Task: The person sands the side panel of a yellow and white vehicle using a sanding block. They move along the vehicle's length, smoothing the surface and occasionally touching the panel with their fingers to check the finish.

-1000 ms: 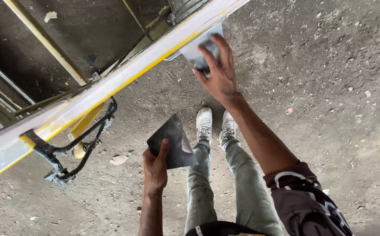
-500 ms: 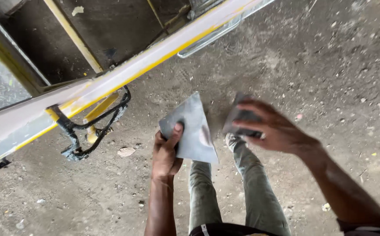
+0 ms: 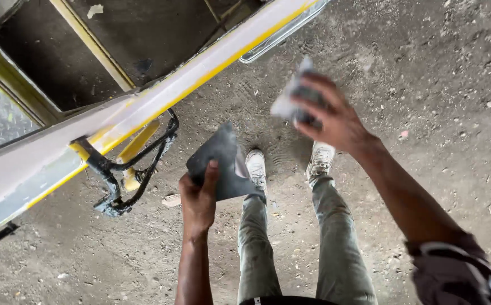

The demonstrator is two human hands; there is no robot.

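— What do we have in our hands?

— Our left hand (image 3: 198, 197) pinches a dark grey sheet of sandpaper (image 3: 221, 164), thumb on top. Our right hand (image 3: 331, 116) is closed around a folded, paler piece of sandpaper (image 3: 289, 101), blurred.

— And around them?

— Just left of the sheet, a black metal bracket (image 3: 127, 169) hangs off the yellow-and-white vehicle sill (image 3: 160, 99). Below, our grey trousers (image 3: 296, 237) and white shoes (image 3: 256, 166) stand on the dusty concrete floor (image 3: 443, 85).
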